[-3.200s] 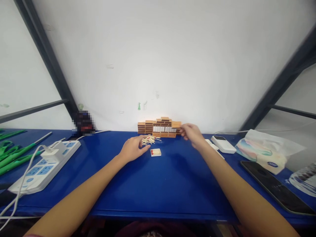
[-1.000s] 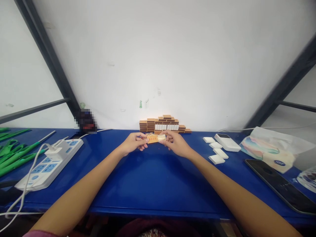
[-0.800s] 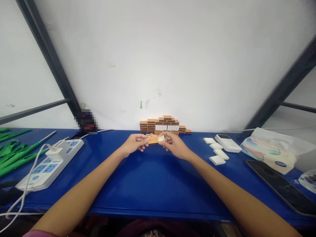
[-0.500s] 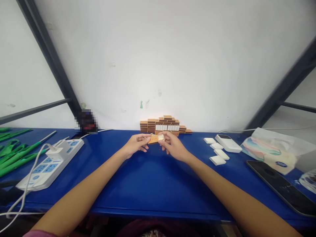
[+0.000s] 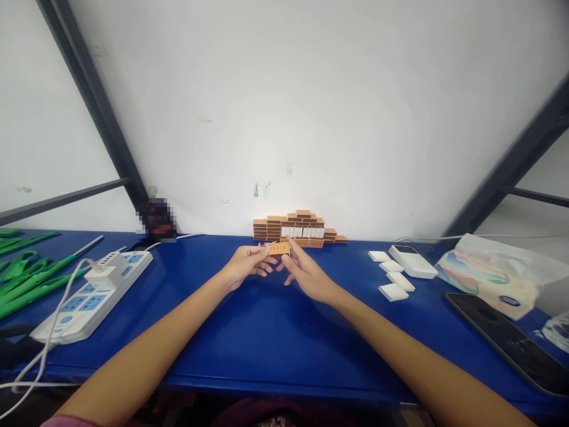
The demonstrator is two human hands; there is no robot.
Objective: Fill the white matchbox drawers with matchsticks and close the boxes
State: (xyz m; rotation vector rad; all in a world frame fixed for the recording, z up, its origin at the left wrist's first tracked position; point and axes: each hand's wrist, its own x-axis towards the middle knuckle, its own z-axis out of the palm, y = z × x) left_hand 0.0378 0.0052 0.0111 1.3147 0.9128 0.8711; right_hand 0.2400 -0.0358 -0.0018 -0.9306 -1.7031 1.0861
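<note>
A small orange-brown matchbox (image 5: 279, 249) is up over the blue table between my two hands. My left hand (image 5: 242, 264) grips its left end, thumb on top, with a few loose matches (image 5: 267, 244) showing by those fingers. At the right end my right hand (image 5: 310, 274) has its thumb and index finger against the box. No tray sticks out of the box. Just behind, against the wall, matchboxes (image 5: 272, 226) stand in a stepped stack, and a row of white pieces (image 5: 303, 232) fills its middle.
Several white blocks (image 5: 393, 292) lie at the right, near a white device (image 5: 412, 261), a tissue pack (image 5: 493, 279) and a black phone (image 5: 507, 338). A power strip (image 5: 95, 302) with white cables and green-handled tools (image 5: 40, 284) lie at the left. Dark metal posts (image 5: 89, 101) flank the table.
The matchbox tray, which stuck out at the right with matches in it, has been pushed in. My right hand has shifted slightly left and its grip has loosened.
</note>
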